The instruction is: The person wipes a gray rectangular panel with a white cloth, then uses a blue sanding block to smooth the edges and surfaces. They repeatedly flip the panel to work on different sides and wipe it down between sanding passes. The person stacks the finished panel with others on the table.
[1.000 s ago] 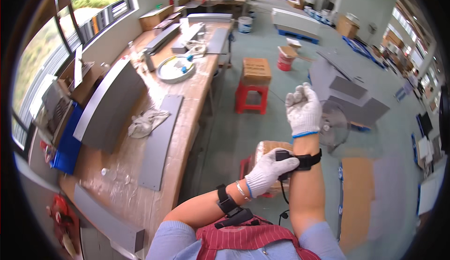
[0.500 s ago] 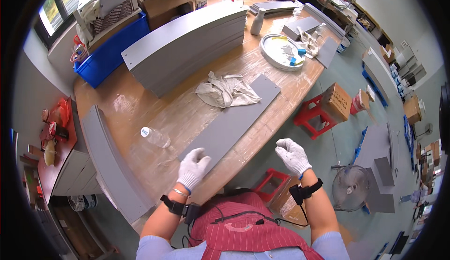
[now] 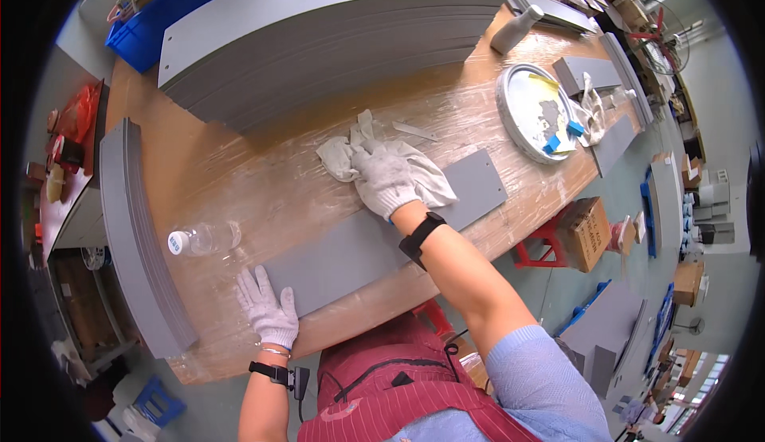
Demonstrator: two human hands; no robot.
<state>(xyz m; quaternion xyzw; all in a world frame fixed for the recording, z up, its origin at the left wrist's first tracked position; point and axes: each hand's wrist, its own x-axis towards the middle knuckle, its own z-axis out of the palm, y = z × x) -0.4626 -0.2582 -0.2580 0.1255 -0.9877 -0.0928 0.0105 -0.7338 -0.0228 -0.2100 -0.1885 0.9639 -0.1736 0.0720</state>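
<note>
Film-covered wooden workbench (image 3: 263, 183) bears a thick stack of smooth grey panels (image 3: 335, 56); one flat board (image 3: 343, 259) lies nearer, partly under crumpled off-white cloth (image 3: 426, 179). The knit-gloved right hand (image 3: 386, 175) rests on the cloth, grip unclear; the left hand (image 3: 267, 307), fingers spread, lies at the board's left end. Just this board seems underway; what is finished doesn't show.

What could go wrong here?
The clear bottle sits near the left hand and might be knocked by a sideways sweep. The grey panel lies close to the table's edge, so a push could tip it off. Dragging the pale cloth under the right hand might catch the thin strip beside it.
</note>
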